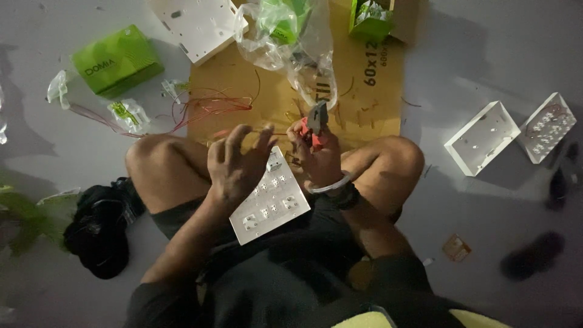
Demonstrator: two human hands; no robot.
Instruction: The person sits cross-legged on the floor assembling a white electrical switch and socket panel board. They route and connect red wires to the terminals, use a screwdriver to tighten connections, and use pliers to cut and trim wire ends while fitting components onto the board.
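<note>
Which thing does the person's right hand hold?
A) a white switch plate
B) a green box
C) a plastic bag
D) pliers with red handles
D: the right hand grips the pliers by their red handles, grey head pointing up, above the white switch plate that rests on the lap.

A flat green box [117, 59] lies at ten o'clock. A clear plastic bag [290, 45] holding green packs sits at twelve, and a small open green box [370, 19] stands just right of it on brown cardboard [364, 91].
</note>
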